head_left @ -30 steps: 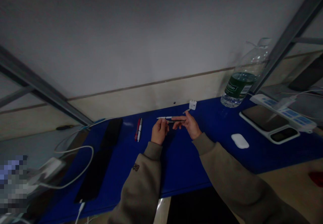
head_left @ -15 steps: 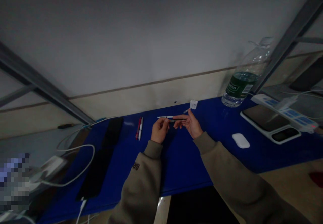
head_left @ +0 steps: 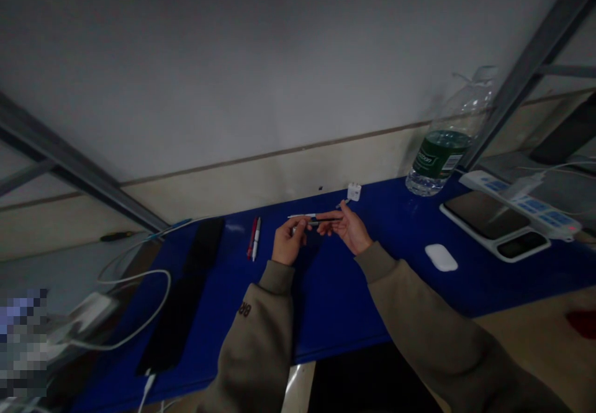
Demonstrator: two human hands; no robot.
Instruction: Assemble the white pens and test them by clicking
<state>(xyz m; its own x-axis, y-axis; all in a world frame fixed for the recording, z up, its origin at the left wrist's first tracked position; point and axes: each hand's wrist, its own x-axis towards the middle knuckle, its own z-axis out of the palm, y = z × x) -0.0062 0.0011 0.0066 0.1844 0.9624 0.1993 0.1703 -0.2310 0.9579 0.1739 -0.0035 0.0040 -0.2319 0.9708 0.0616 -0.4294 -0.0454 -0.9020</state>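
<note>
Left hand and right hand both pinching dark pen above blue table; left hand sliding slightly leftward since earlier frames, pen parts seemingly separating. White pen lying behind.

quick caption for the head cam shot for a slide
Left hand and right hand hold a thin pen between them above a blue table; two pens lie alongside.

Work surface: blue table set against a pale wall. Lying on it: two pens, a long black pad, a white plug adapter, a water bottle, a white earbud case, a tablet, a white cable.
</note>
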